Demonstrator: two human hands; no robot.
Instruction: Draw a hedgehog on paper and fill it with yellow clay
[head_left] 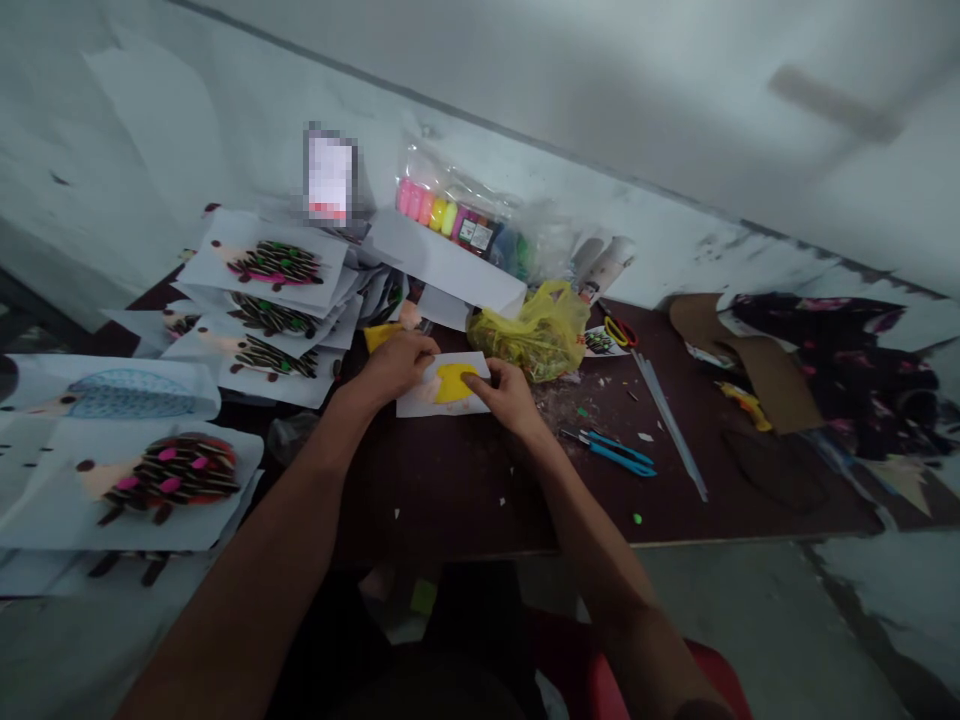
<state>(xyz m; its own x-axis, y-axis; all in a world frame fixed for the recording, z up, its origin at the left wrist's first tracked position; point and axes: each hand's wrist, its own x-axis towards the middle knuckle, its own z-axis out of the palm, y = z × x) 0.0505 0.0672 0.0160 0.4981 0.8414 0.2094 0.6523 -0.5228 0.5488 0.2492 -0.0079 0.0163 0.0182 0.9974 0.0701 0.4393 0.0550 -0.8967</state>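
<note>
A small white paper sheet [414, 407] lies near the middle of the dark table, with a bright yellow flat shape [450, 384] and a pale peach patch at its left. My left hand [397, 362] is closed at the sheet's upper left edge, its fingertips partly hidden. On the other side, my right hand [510, 395] grips the sheet's right edge; the thumb presses on the yellow shape's right end. Just behind the left hand is a yellow piece [381, 337], partly covered. A yellow plastic bag [529, 330] stands beyond the right hand.
Stacked hedgehog pictures [169, 480] fill the left side. Behind are a bag of coloured clay [442, 212] and a blurred upright screen [330, 175]. To the right lie a blue cutter [619, 453], scissors [621, 332], clear sticks [671, 430], cardboard [772, 375] and dark patterned cloth [862, 370].
</note>
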